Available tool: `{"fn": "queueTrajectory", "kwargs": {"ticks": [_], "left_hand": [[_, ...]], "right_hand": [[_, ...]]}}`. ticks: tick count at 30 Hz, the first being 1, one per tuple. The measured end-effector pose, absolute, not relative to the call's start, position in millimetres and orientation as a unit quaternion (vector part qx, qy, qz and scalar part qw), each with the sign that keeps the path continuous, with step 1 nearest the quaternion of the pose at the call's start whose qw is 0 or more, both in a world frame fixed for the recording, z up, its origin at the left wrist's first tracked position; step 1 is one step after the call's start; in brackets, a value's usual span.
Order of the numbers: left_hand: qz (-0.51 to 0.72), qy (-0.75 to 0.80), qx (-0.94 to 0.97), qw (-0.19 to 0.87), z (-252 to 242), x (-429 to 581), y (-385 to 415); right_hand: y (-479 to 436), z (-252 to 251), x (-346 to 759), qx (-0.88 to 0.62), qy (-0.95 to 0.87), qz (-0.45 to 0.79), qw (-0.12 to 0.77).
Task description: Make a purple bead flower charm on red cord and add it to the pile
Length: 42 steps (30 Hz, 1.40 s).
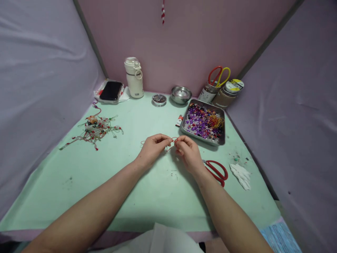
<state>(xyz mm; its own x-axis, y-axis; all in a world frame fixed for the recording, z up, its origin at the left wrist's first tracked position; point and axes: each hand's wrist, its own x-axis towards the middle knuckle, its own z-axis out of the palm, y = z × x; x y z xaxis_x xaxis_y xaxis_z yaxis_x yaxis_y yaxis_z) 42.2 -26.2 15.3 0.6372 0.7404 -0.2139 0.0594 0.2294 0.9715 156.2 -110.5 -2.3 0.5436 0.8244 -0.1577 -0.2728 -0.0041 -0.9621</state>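
Note:
My left hand and my right hand meet over the middle of the green table, fingertips almost touching. Both pinch a thin red cord that loops between them; a small pale bead seems to hang on it below the fingers. Right of my right hand lies a metal tray filled with purple, clear and dark beads and a tangle of orange and red cords. Red-handled scissors lie just behind my right wrist.
A pile of finished beaded strings lies at the left. Along the back stand a phone, a white bottle, a round tin, a steel bowl, jars with scissors, and a crumpled tissue at the right.

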Motion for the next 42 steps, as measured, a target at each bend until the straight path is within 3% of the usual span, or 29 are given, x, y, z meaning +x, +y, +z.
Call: {"fn": "queueTrajectory", "kwargs": {"ticks": [6,11,17,25,31,42], "left_hand": [[0.269,0.345,0.55,0.711,13,43,-28],[0.255,0.335,0.526,0.739,13,43,-28],[0.247,0.333,0.502,0.759,14,43,-28],[0.225,0.326,0.562,0.726,15,43,-30],[0.179,0.318,0.571,0.735,17,41,-31],[0.203,0.322,0.524,0.762,14,42,-28]], "right_hand": [[-111,7,158,-0.494,-0.16,0.607,0.602],[-112,10,162,-0.486,-0.162,0.678,0.527],[-114,9,161,-0.616,-0.245,0.462,0.588],[-111,1,160,-0.6,-0.283,0.328,0.672],[-111,-6,164,-0.594,-0.269,0.315,0.69],[-111,-6,166,-0.591,-0.301,0.337,0.669]]}}
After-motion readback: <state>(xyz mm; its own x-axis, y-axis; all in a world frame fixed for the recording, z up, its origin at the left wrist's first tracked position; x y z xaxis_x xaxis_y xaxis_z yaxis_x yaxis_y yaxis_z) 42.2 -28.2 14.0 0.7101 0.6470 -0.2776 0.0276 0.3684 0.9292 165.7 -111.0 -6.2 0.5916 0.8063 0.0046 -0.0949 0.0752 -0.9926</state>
